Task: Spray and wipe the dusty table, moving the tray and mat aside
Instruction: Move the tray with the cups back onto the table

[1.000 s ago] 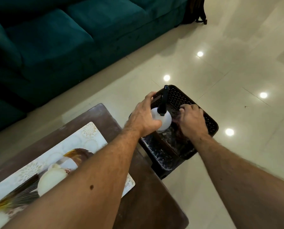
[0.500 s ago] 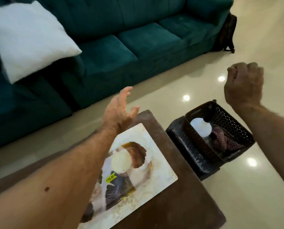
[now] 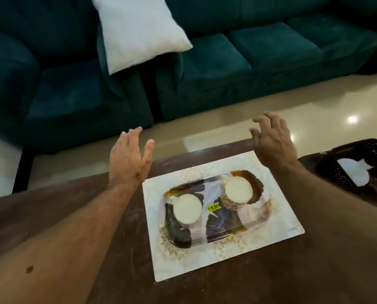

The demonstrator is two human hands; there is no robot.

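A brown table (image 3: 95,216) fills the lower half of the frame, its top streaked with pale dust. On it, right of centre, lies a white mat (image 3: 277,220) with a faint gold pattern, turned a little so that its corners point toward the frame edges. A tray (image 3: 216,229) with a dark feather print and a yellow price sticker sits on the middle of the mat. Two cups stand on the tray: the left cup (image 3: 187,208) near the tray's left side, the right cup (image 3: 238,189) toward its upper right end. They are apart from each other.

Both hands are above the table's far edge and hold nothing. The left hand (image 3: 128,159) is in the centre of the frame, just left of the mat's upper left corner, palm turned inward, fingers straight and loose, thumb spread. The right hand (image 3: 273,143) is over the mat's upper right corner, fingers spread and slightly bent. Whether either hand touches the table or the mat cannot be told.

At the right edge of the frame, beside the table, a dark perforated basket (image 3: 376,150) holds a white bottle (image 3: 356,174); both are blurred. Across the top runs a dark green sofa (image 3: 238,62), with a white cushion (image 3: 139,31) leaning on it at upper centre. A glossy pale floor (image 3: 205,128) shows between sofa and table.
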